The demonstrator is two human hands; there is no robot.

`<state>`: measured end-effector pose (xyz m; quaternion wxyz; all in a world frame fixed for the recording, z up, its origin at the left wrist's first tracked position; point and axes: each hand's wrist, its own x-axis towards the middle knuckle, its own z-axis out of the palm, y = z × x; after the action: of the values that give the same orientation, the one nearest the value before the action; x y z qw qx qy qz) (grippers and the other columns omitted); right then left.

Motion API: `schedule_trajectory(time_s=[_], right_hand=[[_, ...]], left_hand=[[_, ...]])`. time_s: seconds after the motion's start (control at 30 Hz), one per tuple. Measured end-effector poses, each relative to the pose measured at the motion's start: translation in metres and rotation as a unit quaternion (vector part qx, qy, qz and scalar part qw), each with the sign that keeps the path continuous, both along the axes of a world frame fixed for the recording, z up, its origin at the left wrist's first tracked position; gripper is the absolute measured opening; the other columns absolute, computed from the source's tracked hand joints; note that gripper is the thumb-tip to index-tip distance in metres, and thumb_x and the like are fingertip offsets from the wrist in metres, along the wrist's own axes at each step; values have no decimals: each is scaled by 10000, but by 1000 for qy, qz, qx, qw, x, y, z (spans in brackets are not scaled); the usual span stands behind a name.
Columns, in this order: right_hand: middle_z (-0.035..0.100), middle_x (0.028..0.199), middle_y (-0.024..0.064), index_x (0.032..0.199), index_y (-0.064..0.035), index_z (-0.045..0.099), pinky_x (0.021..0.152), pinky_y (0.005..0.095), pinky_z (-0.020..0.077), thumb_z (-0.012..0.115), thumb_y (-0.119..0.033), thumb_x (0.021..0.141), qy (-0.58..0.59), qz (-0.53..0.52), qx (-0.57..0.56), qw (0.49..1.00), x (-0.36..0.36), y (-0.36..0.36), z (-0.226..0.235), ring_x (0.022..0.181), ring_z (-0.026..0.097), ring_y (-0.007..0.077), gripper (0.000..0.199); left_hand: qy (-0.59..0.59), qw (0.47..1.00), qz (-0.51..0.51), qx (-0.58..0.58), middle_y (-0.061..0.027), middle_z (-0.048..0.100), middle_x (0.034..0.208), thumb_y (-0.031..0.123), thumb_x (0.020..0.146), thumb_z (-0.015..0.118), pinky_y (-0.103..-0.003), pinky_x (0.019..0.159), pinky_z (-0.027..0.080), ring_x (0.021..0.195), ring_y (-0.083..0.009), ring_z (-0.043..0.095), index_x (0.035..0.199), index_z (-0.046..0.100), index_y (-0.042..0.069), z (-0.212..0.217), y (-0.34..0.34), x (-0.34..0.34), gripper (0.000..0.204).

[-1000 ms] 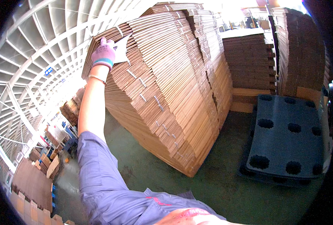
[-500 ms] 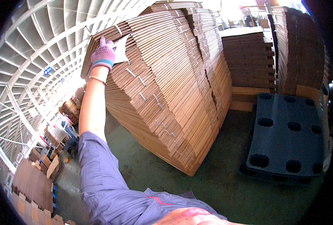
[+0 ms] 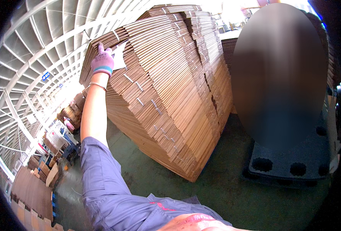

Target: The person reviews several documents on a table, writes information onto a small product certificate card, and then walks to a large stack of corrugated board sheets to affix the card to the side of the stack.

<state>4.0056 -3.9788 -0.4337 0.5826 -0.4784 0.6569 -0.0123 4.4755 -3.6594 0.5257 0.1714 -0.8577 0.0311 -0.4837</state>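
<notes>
My left hand [image 3: 103, 61], in a pink-purple knitted glove with a teal cuff, is raised to the upper left corner of a tall stack of flat brown cardboard [image 3: 178, 81]. One finger stretches up along the cardboard edges while the others are bent. A white sheet of paper [image 3: 119, 56] juts out from the right side of the hand, its near edge hidden behind the glove; the hand seems to grip it. White ties [image 3: 139, 86] show between the cardboard bundles. My right hand is out of view.
Dark plastic pallets [image 3: 280, 159] with round holes lie on the green floor [image 3: 147, 175] at right. A large blurred oval covers the area above them. At far left stand more cardboard stacks [image 3: 32, 188] and, farther off, a person in pink [image 3: 68, 124].
The view has shifted slightly, so the stack sits a little left and lower. My left hand stays at its corner with the paper. A blurred oval now covers the right side.
</notes>
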Motion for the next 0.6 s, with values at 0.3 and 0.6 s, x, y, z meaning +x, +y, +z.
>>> schedule_trajectory(time_s=[0.3, 0.6], right_hand=[[620, 1232, 131, 1357, -44, 540, 839, 364, 514, 556, -359, 958, 6, -15, -6, 1000, -17, -16, -1, 965, 626, 233, 509], [618, 1231, 129, 1360, -47, 537, 836, 360, 514, 555, -361, 957, 4, -40, -5, 999, -30, -21, -2, 958, 626, 230, 511]], left_hand=[[16, 999, 14, -31, -194, 232, 1588, 289, 963, 504, -474, 922, 519, 1149, -348, 626, 1180, 603, 176, -9, -5, 1, 264], [-20, 999, 23, -42, -215, 241, 1577, 195, 955, 446, -479, 955, 501, 1138, -374, 627, 1217, 598, 176, -11, 0, 11, 304]])
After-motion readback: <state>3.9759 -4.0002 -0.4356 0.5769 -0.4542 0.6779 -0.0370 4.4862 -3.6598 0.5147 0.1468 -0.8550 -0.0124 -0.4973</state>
